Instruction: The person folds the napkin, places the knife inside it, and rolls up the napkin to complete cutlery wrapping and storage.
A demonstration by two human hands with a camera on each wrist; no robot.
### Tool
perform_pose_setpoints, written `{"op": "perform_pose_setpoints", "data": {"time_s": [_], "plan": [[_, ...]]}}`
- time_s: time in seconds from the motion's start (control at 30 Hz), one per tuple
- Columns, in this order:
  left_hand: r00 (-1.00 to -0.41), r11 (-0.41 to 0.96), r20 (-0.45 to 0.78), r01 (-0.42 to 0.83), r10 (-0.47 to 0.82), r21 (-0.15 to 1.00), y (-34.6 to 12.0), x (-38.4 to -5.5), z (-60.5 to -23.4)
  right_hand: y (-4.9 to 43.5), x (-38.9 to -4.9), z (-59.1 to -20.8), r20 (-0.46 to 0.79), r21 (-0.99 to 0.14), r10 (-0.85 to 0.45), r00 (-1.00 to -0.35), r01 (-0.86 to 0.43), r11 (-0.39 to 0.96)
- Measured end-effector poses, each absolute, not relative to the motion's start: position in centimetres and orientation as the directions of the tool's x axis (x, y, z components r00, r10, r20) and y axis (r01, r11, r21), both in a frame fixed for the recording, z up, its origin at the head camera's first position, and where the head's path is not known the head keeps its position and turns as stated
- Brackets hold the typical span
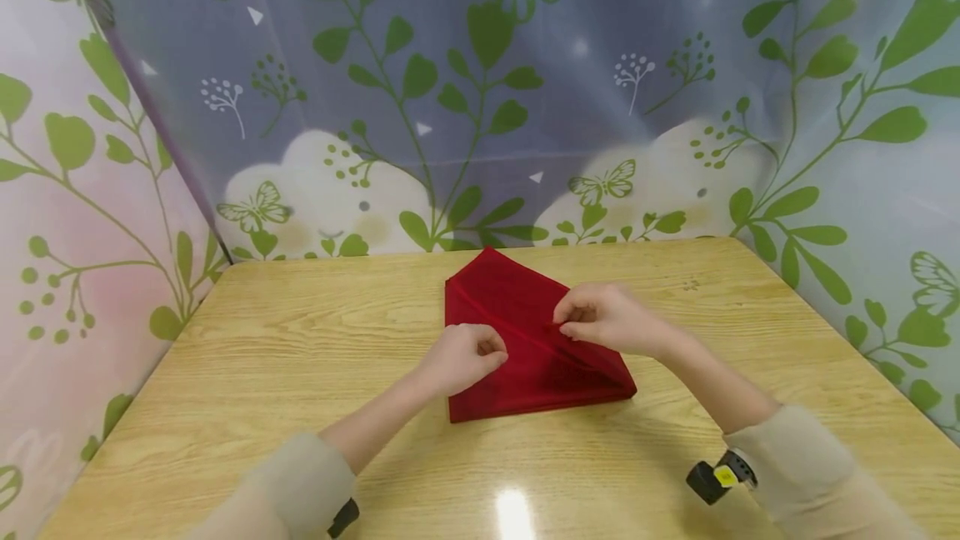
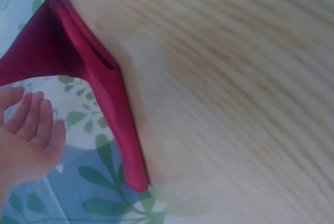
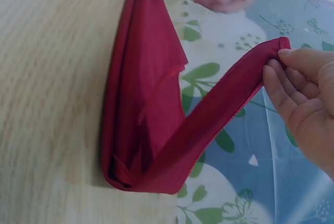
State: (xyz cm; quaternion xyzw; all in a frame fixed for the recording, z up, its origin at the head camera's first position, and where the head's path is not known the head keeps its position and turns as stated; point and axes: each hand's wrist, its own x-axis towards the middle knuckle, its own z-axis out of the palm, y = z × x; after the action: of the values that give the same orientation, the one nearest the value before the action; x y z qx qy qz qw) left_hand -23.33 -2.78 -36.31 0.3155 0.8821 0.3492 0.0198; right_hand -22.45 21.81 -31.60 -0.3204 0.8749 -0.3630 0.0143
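A folded red cloth [image 1: 506, 294] lies on the table, its layers stacked and one corner pointing to the back. My right hand [image 1: 611, 319] pinches a raised flap of it between thumb and fingers. The right wrist view shows this flap [image 3: 224, 101] as a strip lifted off the stack, with the right hand [image 3: 308, 91] gripping its end. Over the cloth's left part hovers my left hand [image 1: 461, 358], fingers loosely curled. In the left wrist view the left hand [image 2: 31, 140] holds nothing and is apart from the cloth [image 2: 112, 96].
The wooden table [image 1: 315, 323] extends on all sides of the cloth. Printed fabric with leaves and butterflies [image 1: 480, 107] hangs upright behind the table and along both sides. A dark device with a yellow mark [image 1: 723, 475] is strapped at the right wrist.
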Motion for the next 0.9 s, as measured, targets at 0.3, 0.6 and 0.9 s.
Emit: {"op": "perform_pose_setpoints", "data": {"time_s": [0.3, 0.6, 0.9], "plan": [[-0.802, 0.449, 0.184, 0.49, 0.568, 0.747, -1.1, -23.4, -35.4, 20.7, -22.6, -32.2, 0.26, -0.561, -0.606, -0.751, -0.629, 0.539], [-0.811, 0.474, 0.275, 0.538, 0.516, 0.697, -0.7, -23.0, -35.2, 20.0, -22.5, -32.2, 0.24, -0.605, -0.6, -0.763, -0.601, 0.522], [-0.828, 0.57, 0.208, 0.519, 0.521, 0.637, -2.5, -22.9, -36.0, 22.2, -22.9, -34.3, 0.092, -0.437, -0.646, -0.758, -0.613, 0.658]]}}
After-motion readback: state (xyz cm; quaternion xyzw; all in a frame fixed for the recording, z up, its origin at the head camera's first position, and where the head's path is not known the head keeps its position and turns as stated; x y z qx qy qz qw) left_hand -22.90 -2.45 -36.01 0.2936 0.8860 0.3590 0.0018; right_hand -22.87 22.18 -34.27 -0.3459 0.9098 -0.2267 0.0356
